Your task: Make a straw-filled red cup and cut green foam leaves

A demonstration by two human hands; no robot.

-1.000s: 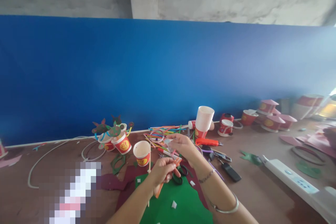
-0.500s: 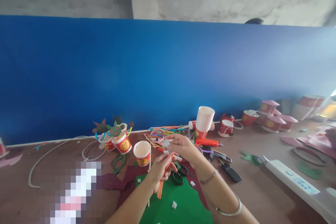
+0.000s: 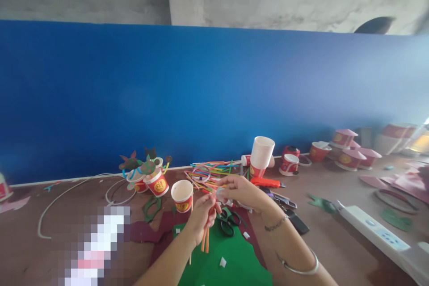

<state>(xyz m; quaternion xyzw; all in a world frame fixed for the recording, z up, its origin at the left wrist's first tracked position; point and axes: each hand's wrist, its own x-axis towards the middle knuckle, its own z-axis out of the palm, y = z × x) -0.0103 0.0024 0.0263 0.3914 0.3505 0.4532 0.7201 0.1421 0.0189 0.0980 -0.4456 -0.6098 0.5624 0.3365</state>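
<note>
My left hand (image 3: 201, 216) is closed around thin orange strips (image 3: 205, 240), which hang below its fingers over the green sheet (image 3: 231, 257). Fingers bent, my right hand (image 3: 239, 192) pinches a small translucent piece (image 3: 220, 194) that looks like clear tape, close to the left fingertips. Black-handled scissors (image 3: 228, 228) lie on the green sheet just below the hands. An open paper cup (image 3: 182, 196) stands left of them, with a thin wooden stick (image 3: 190, 257) partly hidden behind my left arm.
Coloured strips (image 3: 214, 170) lie behind my hands. A stack of paper cups (image 3: 262, 154) and an orange utility knife (image 3: 266, 182) are to their right. Decorated cups (image 3: 156, 183) stand left. A white power strip (image 3: 375, 228) lies at right; a blue partition (image 3: 201, 98) closes off the back.
My right hand has shifted slightly right and down with the translucent piece. The orange strips in my left hand have spread slightly apart at their lower ends.
</note>
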